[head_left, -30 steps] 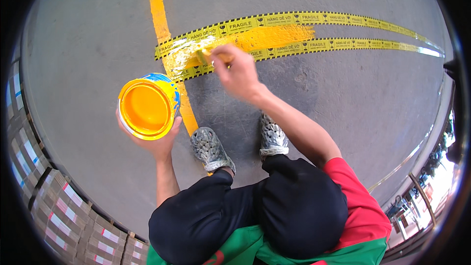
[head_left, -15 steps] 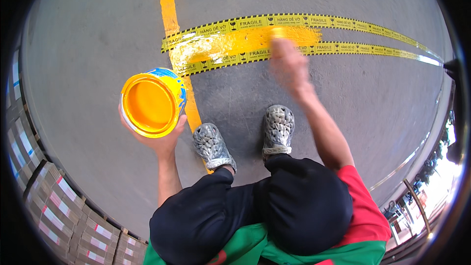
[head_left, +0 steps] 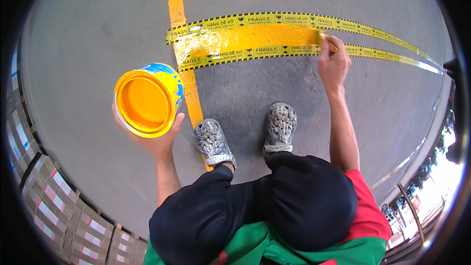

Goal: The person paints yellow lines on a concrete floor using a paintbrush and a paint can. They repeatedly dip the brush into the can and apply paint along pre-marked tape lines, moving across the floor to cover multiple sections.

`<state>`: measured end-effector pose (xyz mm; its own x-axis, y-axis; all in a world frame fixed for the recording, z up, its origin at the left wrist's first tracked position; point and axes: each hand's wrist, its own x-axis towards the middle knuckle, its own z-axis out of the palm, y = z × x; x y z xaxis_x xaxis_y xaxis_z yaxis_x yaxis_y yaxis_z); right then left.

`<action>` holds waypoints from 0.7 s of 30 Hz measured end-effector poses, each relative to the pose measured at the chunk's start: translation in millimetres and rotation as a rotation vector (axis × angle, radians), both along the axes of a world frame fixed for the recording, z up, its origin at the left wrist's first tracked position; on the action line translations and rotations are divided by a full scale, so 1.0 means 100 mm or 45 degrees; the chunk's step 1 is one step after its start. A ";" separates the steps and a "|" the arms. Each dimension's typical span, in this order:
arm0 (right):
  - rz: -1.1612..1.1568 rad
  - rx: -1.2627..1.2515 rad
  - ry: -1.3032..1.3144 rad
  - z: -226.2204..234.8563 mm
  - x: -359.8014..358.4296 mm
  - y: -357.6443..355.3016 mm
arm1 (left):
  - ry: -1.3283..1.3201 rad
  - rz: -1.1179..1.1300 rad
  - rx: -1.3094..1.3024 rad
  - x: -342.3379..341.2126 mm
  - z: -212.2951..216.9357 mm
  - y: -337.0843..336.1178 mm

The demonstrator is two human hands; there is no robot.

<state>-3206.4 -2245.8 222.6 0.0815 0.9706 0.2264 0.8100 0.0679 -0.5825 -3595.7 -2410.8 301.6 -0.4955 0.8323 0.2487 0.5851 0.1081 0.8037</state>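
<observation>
My left hand (head_left: 159, 140) is wrapped round an uncovered can of yellow paint (head_left: 147, 99), tilted so that its inside faces me. Yellow paint coats the rim and has run down the blue side. In my right hand (head_left: 334, 64), closed fingers pinch a paintbrush (head_left: 321, 37), its yellow-coated bristles at the right end of a wet yellow stripe (head_left: 255, 37). Two strips of yellow and black printed tape run along the stripe, an upper one (head_left: 258, 18) and a lower one (head_left: 266, 51). Most of the brush's handle is hidden by my fingers.
An older yellow line (head_left: 192, 95) crosses the grey concrete floor (head_left: 93, 44), meeting the stripe's left end. My feet in patterned clogs (head_left: 214, 140) stand below the tape. Stacked cardboard boxes (head_left: 91, 233) line the lower left. A pole (head_left: 411, 208) stands at the lower right.
My right hand has moved right with the brush, and the yellow coat reaches a little farther between the tapes. The can has shifted slightly left, still in my left hand.
</observation>
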 end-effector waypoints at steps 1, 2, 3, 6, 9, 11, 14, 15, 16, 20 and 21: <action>0.017 0.107 -0.161 0.03 0.10 0.01 | -0.017 -0.003 0.003 0.01 -0.01 0.01; 0.005 0.211 -0.322 0.03 0.12 0.01 | -0.032 -0.018 0.017 0.02 -0.02 0.01; 0.103 0.134 -0.293 0.01 0.05 -0.01 | -0.042 -0.023 0.021 0.03 -0.02 0.02; 0.458 0.051 -0.310 -0.11 -0.57 -0.17 | -0.022 -0.049 0.028 0.04 -0.04 0.01; 0.547 0.086 0.384 -0.24 -1.45 -0.35 | 0.015 -0.034 0.045 0.05 -0.04 0.00; 0.479 -0.197 0.952 -0.27 -1.88 -0.45 | 0.003 -0.005 0.041 0.06 -0.02 -0.01; 0.375 -0.497 1.065 -0.28 -2.09 -0.38 | -0.019 0.022 0.028 0.04 0.05 -0.02; 0.348 -0.492 1.060 -0.27 -2.03 -0.33 | -0.001 0.025 0.022 0.02 0.08 -0.03; 0.285 -0.486 0.899 -0.24 -1.84 -0.26 | 0.024 0.032 0.032 0.01 0.11 -0.03; 0.036 -0.196 0.428 -0.09 -0.80 -0.09 | -0.013 0.043 0.042 -0.04 0.16 -0.06; 0.075 -0.053 0.306 -0.03 -0.51 -0.10 | -0.037 0.042 0.054 -0.05 0.15 -0.08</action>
<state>-3257.8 -2255.9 219.3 0.0715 0.9834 0.1670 0.6433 0.0825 -0.7612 -3600.5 -2418.7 316.7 -0.5297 0.8046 0.2682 0.5579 0.0924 0.8247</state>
